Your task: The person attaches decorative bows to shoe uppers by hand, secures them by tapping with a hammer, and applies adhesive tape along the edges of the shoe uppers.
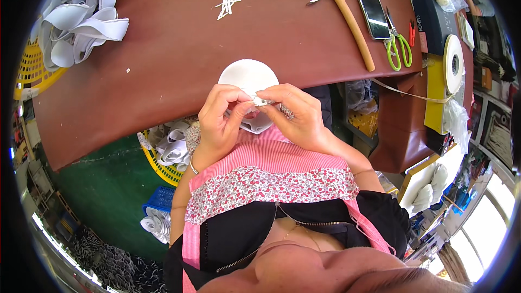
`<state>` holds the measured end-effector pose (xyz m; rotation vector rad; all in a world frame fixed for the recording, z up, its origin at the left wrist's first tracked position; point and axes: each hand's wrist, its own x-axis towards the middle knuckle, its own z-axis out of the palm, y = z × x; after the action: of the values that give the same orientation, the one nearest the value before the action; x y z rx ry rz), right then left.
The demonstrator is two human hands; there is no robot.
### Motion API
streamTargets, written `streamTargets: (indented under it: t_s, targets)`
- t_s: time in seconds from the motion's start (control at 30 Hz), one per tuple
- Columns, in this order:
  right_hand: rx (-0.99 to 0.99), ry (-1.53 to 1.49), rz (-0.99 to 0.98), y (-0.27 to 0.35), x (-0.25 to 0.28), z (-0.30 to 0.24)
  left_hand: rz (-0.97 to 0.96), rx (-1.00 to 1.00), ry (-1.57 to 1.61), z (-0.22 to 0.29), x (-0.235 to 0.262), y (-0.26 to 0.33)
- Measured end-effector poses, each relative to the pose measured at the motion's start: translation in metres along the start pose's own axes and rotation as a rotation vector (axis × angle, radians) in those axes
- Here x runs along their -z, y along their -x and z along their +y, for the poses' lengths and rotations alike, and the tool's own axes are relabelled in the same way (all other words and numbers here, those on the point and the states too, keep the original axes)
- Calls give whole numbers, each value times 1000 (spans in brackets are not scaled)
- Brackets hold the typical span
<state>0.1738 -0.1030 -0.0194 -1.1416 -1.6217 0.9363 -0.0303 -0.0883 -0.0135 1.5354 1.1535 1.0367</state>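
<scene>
Right between your fingertips is the small pale piece (262,101), near the table's edge; your left hand (220,115) has thumb and forefinger pinched on it, and your right hand (298,111) pinches tight from the other side! Just beyond your fingers curves the smooth white band (248,71); farther out on the brown table (163,43), green-handled scissors (394,32) lie near a dark phone (372,12)

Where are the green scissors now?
In the head view, the scissors lie on the right side of the table, between the phone and a red tool.
</scene>
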Motion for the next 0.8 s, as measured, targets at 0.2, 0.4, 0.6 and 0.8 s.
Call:
streamTargets:
  t_s: [0.2, 0.4, 0.6, 0.8]
  targets:
    - [195, 138, -51, -8, 6, 7, -64, -50, -15, -10, 9, -3]
    - [109, 45, -99, -10, 7, 2, -122, 15, 67, -16, 12, -5]
    - [-159, -64, -104, -8, 3, -16, -95, -140, -96, -11, 1, -1]
    - [-146, -71, -57, -3, 1, -3, -39, -269, -187, -11, -5, -1]
